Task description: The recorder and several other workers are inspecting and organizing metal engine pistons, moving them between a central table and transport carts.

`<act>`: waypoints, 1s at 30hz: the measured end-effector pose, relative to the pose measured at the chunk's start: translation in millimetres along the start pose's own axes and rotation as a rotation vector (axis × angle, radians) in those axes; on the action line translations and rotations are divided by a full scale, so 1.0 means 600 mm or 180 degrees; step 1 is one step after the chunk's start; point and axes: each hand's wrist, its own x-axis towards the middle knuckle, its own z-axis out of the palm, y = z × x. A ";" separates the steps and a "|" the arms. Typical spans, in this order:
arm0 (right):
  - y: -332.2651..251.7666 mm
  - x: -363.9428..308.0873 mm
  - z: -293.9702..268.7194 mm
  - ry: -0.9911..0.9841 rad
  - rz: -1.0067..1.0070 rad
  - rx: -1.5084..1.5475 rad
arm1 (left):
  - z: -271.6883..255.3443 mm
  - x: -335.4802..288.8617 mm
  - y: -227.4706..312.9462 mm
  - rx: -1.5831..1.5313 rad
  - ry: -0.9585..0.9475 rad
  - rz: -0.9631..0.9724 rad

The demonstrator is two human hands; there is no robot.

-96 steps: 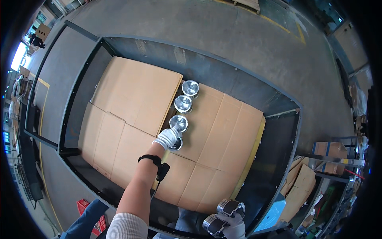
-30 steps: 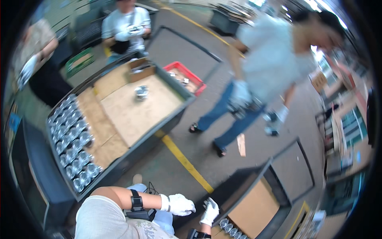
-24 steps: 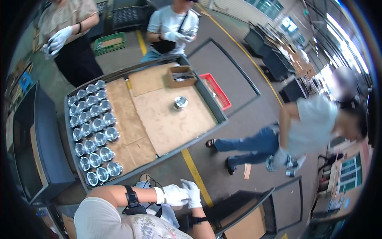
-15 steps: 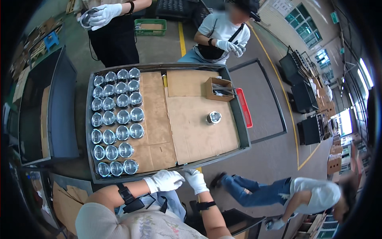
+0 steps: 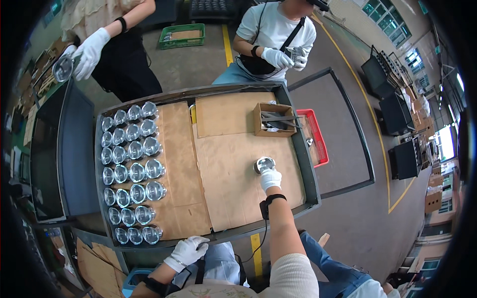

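Observation:
My right hand (image 5: 271,181), in a white glove, reaches over the table. Its fingers close on the near side of a shiny metal piston (image 5: 265,163) standing on the cardboard (image 5: 238,184). The fingertips are partly hidden against the piston. At the front rim my left hand (image 5: 187,253), also gloved, holds nothing; its fingers are loosely bent and apart. Rows of similar pistons (image 5: 137,172) stand along the left side of the table.
A small cardboard box (image 5: 259,119) with dark strips sits at the back right inside the raised table rim (image 5: 309,184). Beyond it is a red crate (image 5: 324,151). Across the table two people stand, one holding a metal part (image 5: 63,68), the other a shiny part (image 5: 295,53).
My right hand has gone from the front edge, beside my left, out to the lone piston. My left hand has shifted left and down. The person opposite at left has moved their part further left.

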 end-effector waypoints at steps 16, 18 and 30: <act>0.059 -0.438 -0.157 0.0127 -0.0128 0.0363 | -0.038 0.023 0.026 0.0584 -0.0890 0.1266; 0.081 -0.539 -0.177 -0.0392 0.0622 0.0845 | -0.036 0.019 0.026 0.0734 -0.1150 0.1583; 0.273 -1.087 -0.044 0.1557 0.3039 0.3347 | 0.152 -0.039 0.044 0.1289 -0.3416 0.2264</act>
